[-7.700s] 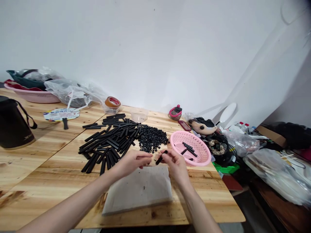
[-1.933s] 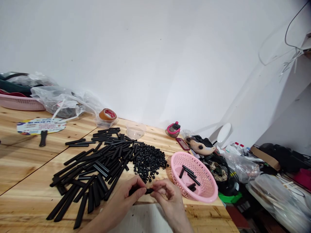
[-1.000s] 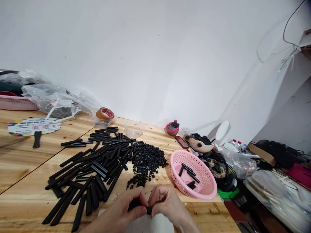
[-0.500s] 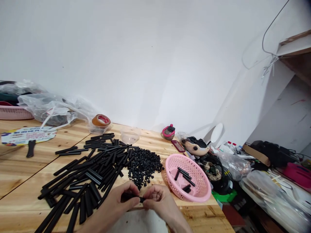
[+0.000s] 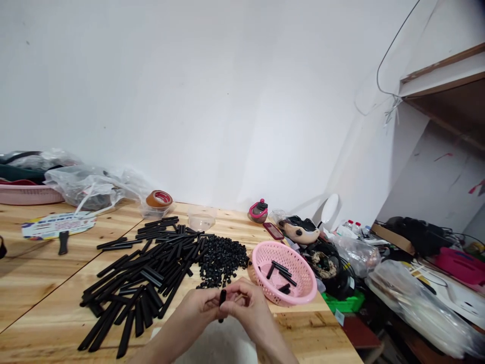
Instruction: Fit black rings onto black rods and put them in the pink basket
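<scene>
My left hand (image 5: pixel 197 309) and my right hand (image 5: pixel 248 308) meet at the table's near edge, both closed around a short black tube (image 5: pixel 222 299). It stands nearly upright between the fingertips, its lower end showing below them. Just beyond my hands lies a heap of small black pieces (image 5: pixel 223 258). A spread pile of longer black tubes (image 5: pixel 151 275) covers the table to the left. On the right, near my right hand, a pink perforated basket (image 5: pixel 308 290) holds several black tubes. Part of a pale surface (image 5: pixel 220 344) shows beneath my wrists.
Along the back are a roll of brown tape (image 5: pixel 159 199), a clear plastic bowl (image 5: pixel 201 221), a pink-trimmed container (image 5: pixel 258 211) and a phone (image 5: pixel 273 231). A hand fan (image 5: pixel 60 226) lies at left. Bags and clutter (image 5: pixel 356 253) crowd the right side.
The tube between my hands has turned from lying roughly sideways to nearly upright. My fingertips have come closer together. The camera view has shifted slightly.
</scene>
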A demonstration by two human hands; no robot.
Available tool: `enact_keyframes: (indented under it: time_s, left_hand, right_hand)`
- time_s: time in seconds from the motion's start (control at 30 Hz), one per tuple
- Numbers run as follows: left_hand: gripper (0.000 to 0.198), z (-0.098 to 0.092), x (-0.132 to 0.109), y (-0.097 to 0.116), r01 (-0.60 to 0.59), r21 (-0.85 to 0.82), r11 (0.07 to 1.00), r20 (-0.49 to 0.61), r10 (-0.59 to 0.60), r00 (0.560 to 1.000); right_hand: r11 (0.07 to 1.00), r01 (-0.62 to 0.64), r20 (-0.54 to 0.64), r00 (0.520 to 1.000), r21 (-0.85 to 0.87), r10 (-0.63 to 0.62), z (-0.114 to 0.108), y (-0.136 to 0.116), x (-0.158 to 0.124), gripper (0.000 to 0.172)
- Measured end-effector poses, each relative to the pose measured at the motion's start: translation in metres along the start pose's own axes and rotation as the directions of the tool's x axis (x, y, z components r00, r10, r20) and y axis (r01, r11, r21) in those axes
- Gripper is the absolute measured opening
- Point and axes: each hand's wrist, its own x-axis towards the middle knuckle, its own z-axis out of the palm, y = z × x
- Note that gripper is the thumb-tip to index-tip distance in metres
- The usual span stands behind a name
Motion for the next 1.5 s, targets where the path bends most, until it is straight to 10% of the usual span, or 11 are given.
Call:
enact_keyframes:
  time_s: [0.23, 0.43, 0.7, 0.87, 1.07, 1.2, 1.5]
  left_hand:
    - [0.017, 0.01, -0.015, 0.005, -0.098, 0.532, 0.841, -0.082, 0.166, 0.983]
    - [0.015, 0.016, -0.025, -0.029, -0.001, 0.591, 0.807, -0.104, 0.078, 0.992]
    - [0.027, 0.008, -0.015, 0.011, -0.074, 0.61, 0.789, -0.105, 0.173, 0.979]
    - [0.014, 0.012, -0.019, -0.015, 0.073, 0.657, 0.75, -0.161, 0.046, 0.986]
    - [0.034, 0.006, -0.007, -0.016, 0.261, 0.062, 0.963, -0.069, -0.256, 0.964]
    - [0.046, 0.003, -0.004, -0.005, 0.343, -0.397, 0.852, -0.009, -0.377, 0.926]
    - [0.04, 0.018, -0.006, 0.001, 0.31, -0.601, 0.736, 0.019, -0.375, 0.927]
  right_hand:
    - [0.948, 0.183, -0.027, 0.98, -0.262, -0.197, 0.009, -0.009, -0.028, 0.02]
    - [0.931, 0.094, -0.029, 0.993, -0.352, -0.111, 0.017, 0.035, -0.038, 0.02]
    - [0.891, 0.244, 0.003, 0.965, -0.383, -0.263, 0.01, -0.012, -0.027, 0.009]
    - [0.918, 0.068, -0.069, 0.992, -0.391, -0.103, 0.02, 0.021, -0.032, 0.015]
    - [0.997, -0.014, -0.015, 1.0, -0.08, 0.013, 0.005, 0.023, -0.014, 0.016]
    - [0.982, -0.063, -0.061, 0.995, 0.177, 0.075, -0.006, 0.015, -0.015, 0.046]
    - [0.977, -0.001, 0.004, 1.0, 0.213, 0.0, -0.01, 0.022, -0.042, 0.027]
